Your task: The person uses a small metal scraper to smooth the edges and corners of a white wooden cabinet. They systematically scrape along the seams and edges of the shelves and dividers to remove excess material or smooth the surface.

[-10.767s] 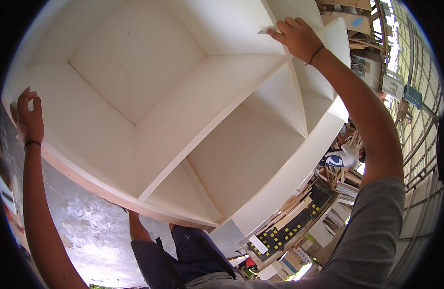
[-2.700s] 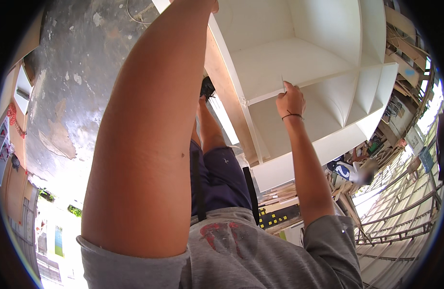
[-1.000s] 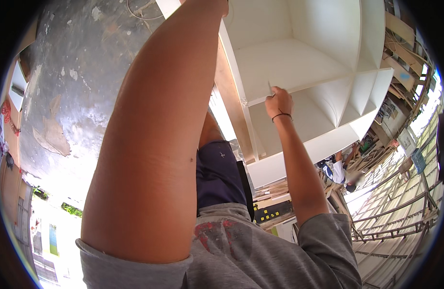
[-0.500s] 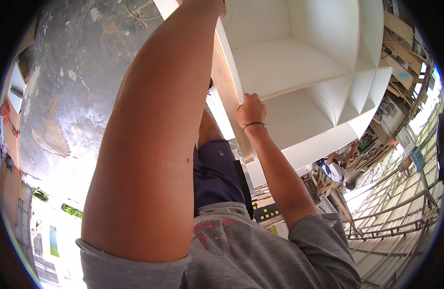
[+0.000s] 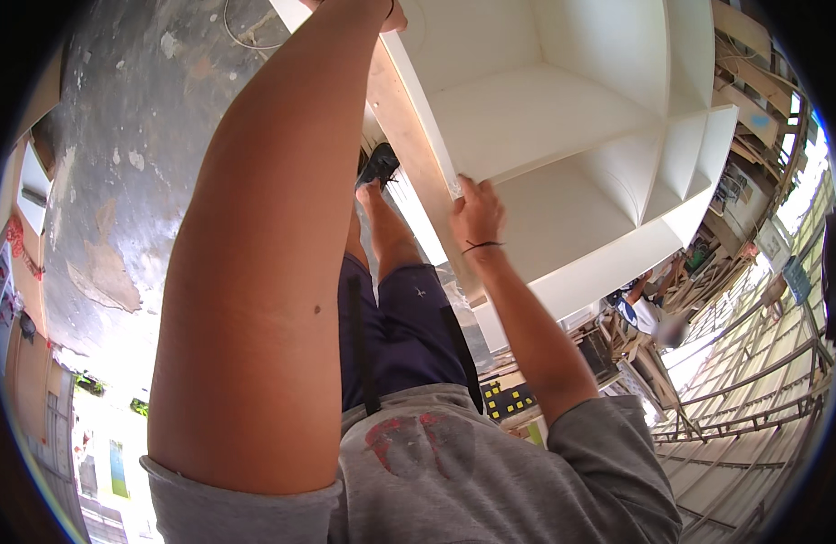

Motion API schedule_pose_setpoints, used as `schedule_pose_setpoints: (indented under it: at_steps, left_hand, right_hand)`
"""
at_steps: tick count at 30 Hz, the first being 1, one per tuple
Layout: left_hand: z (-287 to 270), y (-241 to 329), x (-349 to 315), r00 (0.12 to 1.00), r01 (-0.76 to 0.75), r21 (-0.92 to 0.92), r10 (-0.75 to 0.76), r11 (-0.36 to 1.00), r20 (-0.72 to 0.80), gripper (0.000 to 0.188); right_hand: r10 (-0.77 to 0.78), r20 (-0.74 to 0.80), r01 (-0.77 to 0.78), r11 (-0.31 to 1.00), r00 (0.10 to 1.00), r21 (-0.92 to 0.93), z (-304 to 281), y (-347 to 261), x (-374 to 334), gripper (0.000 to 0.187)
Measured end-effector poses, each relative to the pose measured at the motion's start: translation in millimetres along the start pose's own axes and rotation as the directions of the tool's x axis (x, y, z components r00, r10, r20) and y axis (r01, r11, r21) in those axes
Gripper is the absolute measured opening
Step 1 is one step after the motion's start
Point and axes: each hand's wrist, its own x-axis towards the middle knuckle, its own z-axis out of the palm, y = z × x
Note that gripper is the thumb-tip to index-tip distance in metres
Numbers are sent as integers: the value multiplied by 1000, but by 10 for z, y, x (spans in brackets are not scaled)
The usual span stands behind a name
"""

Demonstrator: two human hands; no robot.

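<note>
A large white cabinet [image 5: 563, 168] with open compartments fills the upper right of the view. A bare wooden board [image 5: 409, 131] runs along its near side, beside a white edge. My left arm reaches up across the picture. My left hand [image 5: 395, 16] is at this edge near the top border, mostly cut off, its fingers hidden. My right hand [image 5: 479, 215], a dark band at the wrist, is at the same edge farther down, where a divider meets it. Its fingers are bent, fingertips at the edge; anything small between them cannot be made out.
Grey, paint-worn floor [image 5: 110, 181] spreads to the left, with a thin cable loop [image 5: 246, 41] near the top. Another person [image 5: 643, 308] is at the right, among piled wood offcuts. Wooden boards [image 5: 744, 100] stand behind the cabinet. My foot in a black shoe [image 5: 379, 165] is beside the wooden board.
The view has shifted slightly, and my left arm and hand sit farther left. My foot has come into sight. My right hand stays at the edge, its index finger now lifted apart from the others.
</note>
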Motion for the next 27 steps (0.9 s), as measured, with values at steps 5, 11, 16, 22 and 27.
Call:
schedule_pose_setpoints:
  at_steps: [5,11,16,22,27]
  left_hand:
    - [-30,7,-11,1000,-12,-13,12,1000,6,112]
    - [-18,-12,-1,1000,-31,-21,31,999,-3,110]
    - [0,-68,-20,996,-93,-61,93,994,3,106]
    - [-21,-41,9,996,-85,-69,85,994,-5,103]
    - [-36,-82,-44,997,-74,-70,76,995,20,103]
  right_hand:
    - [304,97,-318,876,948,363,-82,437,291,32]
    - [-9,-8,8,994,1000,-113,52,154,35,39]
    - [433,355,-559,671,829,488,27,312,101,36]
    - [-6,37,12,988,999,-157,122,80,-39,39]
    - [369,189,-406,884,910,232,-125,179,128,36]
